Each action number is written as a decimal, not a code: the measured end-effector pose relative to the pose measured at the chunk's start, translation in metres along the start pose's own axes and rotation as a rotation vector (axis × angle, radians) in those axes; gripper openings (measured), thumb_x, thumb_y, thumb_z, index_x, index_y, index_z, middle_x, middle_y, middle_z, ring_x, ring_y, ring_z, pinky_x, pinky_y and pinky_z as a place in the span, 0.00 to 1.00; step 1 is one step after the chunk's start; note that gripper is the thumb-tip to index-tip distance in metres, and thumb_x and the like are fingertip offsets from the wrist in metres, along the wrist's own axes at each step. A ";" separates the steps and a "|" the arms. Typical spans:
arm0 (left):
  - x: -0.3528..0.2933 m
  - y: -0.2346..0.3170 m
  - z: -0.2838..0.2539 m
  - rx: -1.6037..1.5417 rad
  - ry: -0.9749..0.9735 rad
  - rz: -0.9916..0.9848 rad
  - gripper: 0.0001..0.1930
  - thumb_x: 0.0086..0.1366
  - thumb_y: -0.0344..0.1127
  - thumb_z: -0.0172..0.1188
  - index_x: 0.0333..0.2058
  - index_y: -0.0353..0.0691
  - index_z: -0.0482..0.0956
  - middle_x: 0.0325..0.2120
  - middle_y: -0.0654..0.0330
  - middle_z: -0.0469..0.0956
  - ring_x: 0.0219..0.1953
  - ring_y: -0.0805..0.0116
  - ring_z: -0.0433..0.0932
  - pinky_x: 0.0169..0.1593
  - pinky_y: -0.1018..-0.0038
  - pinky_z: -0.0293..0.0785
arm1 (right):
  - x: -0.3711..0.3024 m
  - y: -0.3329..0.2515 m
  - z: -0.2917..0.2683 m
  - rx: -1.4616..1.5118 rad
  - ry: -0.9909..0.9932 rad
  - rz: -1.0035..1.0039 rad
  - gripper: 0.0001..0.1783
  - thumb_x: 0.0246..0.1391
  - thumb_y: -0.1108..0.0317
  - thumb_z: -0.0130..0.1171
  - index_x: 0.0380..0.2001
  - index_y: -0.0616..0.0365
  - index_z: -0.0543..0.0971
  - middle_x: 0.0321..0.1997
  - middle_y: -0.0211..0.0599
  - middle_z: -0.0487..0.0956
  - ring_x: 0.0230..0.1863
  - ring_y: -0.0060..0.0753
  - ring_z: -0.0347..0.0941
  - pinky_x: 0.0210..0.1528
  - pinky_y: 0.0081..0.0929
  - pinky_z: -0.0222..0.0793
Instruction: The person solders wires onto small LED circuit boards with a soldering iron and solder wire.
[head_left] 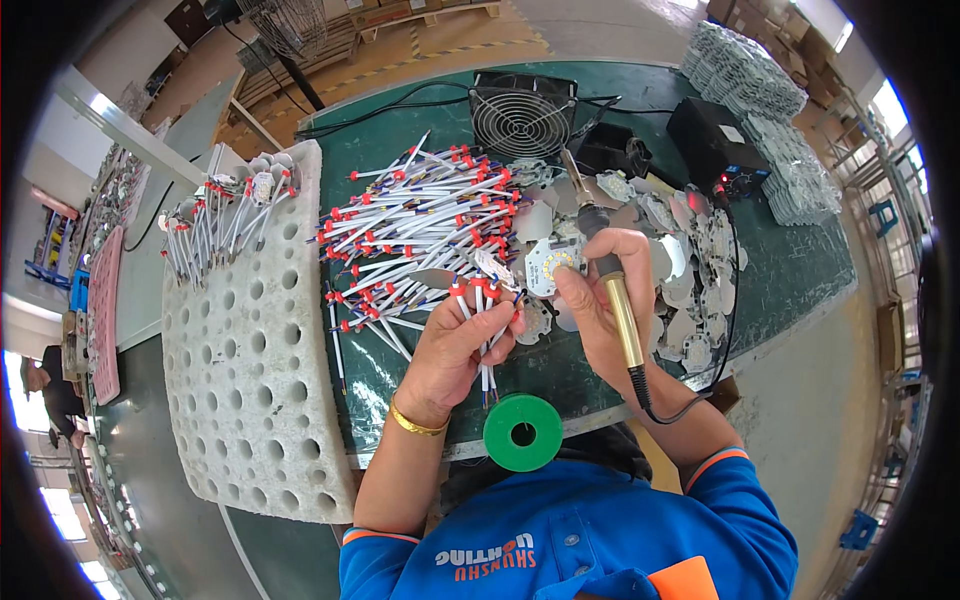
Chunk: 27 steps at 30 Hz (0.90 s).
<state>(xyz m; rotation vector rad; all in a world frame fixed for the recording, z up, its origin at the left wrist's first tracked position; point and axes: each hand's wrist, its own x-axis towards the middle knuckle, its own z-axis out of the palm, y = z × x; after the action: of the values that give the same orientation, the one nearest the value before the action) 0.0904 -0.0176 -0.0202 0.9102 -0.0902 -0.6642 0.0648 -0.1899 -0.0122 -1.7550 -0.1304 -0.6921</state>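
My left hand [452, 350] is closed round several white wire leads [487, 375] with red rings; a small round board [492, 264] sits at their upper end. In my right hand [618, 330] lies a soldering iron [622, 312] with a brass-coloured handle, its tip pointing up and away. My right thumb also rests on a pale LED board [541, 258] with a ring of yellow dots, beside the leads. Beyond my left hand spreads a heap of white leads [420, 215] with red rings. Loose boards [705, 285] lie piled right of my right hand.
A green spool [500, 440] is at the table's near edge. At the back stand a fan [522, 120] and a black control box [715, 145], with stacked silvery boards [795, 150] at right. At left, a holed white foam block [235, 400] carries leads with boards [225, 225].
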 end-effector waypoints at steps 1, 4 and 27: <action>0.000 -0.001 0.000 -0.002 0.001 0.003 0.08 0.61 0.32 0.54 0.38 0.36 0.71 0.27 0.59 0.75 0.18 0.77 0.64 0.22 0.82 0.57 | 0.002 0.001 0.001 0.000 -0.004 -0.002 0.15 0.50 0.72 0.62 0.36 0.59 0.66 0.33 0.30 0.66 0.30 0.18 0.64 0.32 0.19 0.67; 0.002 -0.003 -0.002 0.004 -0.043 0.019 0.07 0.62 0.33 0.54 0.37 0.38 0.74 0.26 0.62 0.75 0.20 0.78 0.65 0.22 0.83 0.57 | 0.006 0.004 0.007 0.265 -0.049 0.095 0.16 0.48 0.73 0.63 0.37 0.58 0.66 0.34 0.29 0.65 0.33 0.18 0.63 0.38 0.19 0.64; 0.003 -0.012 -0.008 -0.155 -0.058 -0.003 0.09 0.62 0.33 0.56 0.38 0.36 0.73 0.25 0.64 0.73 0.18 0.81 0.61 0.22 0.83 0.55 | -0.005 -0.003 0.018 0.765 -0.181 0.348 0.20 0.51 0.81 0.56 0.41 0.58 0.58 0.34 0.40 0.71 0.32 0.23 0.72 0.31 0.19 0.71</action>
<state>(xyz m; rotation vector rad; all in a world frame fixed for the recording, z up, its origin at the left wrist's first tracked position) 0.0898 -0.0191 -0.0351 0.7418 -0.0878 -0.6911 0.0666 -0.1715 -0.0146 -1.0560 -0.1788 -0.1769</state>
